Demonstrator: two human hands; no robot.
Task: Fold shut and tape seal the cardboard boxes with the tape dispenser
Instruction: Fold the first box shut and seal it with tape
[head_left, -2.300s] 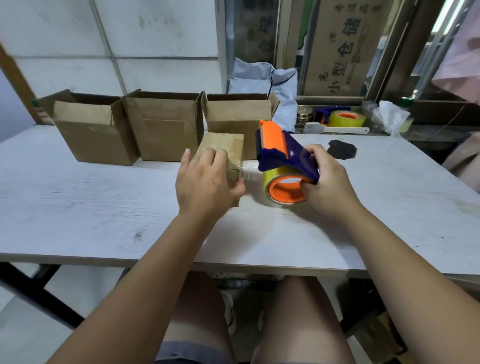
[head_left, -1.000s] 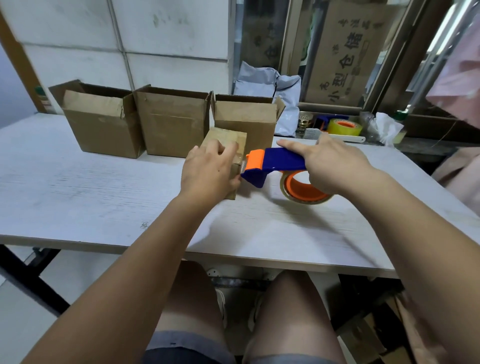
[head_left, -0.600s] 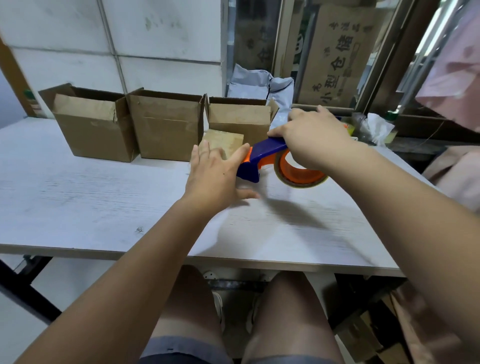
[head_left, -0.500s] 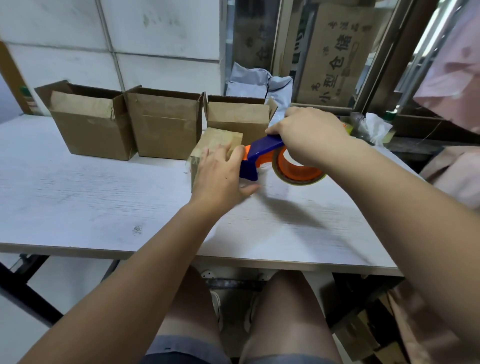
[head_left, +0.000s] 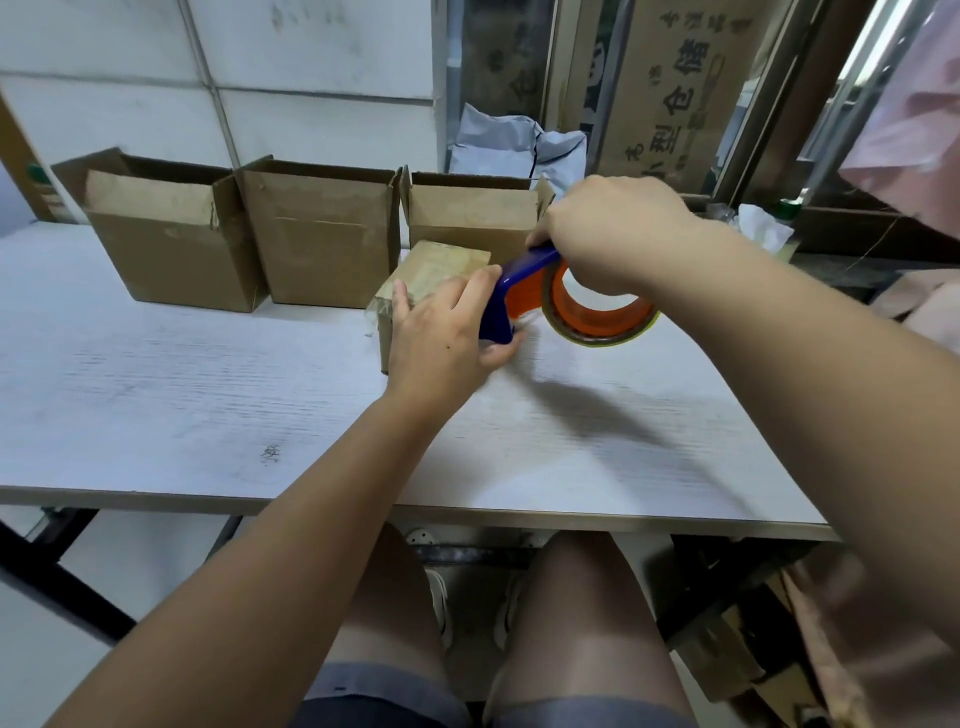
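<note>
White counter (head_left: 208, 405), wide, with bare wood grain toward the near edge. Along its back edge, three open boxes (head_left: 322, 244) in a row, flaps up, not yet folded. Just in front of the rightmost one, near the counter's middle, a small box (head_left: 436, 267), folded shut, glossy with tape on top and with what looks like a loose clear end at its left base. At that box's right side, the dispenser (head_left: 519, 291), blue nose down against the box, orange roll apparently clear of the counter. Left hand (head_left: 441, 338) curled over the small box's near right corner, thumb below the dispenser's nose, holding the box down. Right hand (head_left: 613, 234) wrapped round the dispenser's handle from above.

Probably at the cut-off of a strip. Risks from here:
- With too weak a hold-down, dragging or tipping the light box on the pull.
- With a slanted tear, leaving a ragged, curled end that lifts later.
- With the thumb so near the blade (hidden here), a nick on a sharp tug.
- With slack, tape folding onto itself before being pressed flat.
- On a wide swing of the right hand, knocking the open box just behind.
</note>
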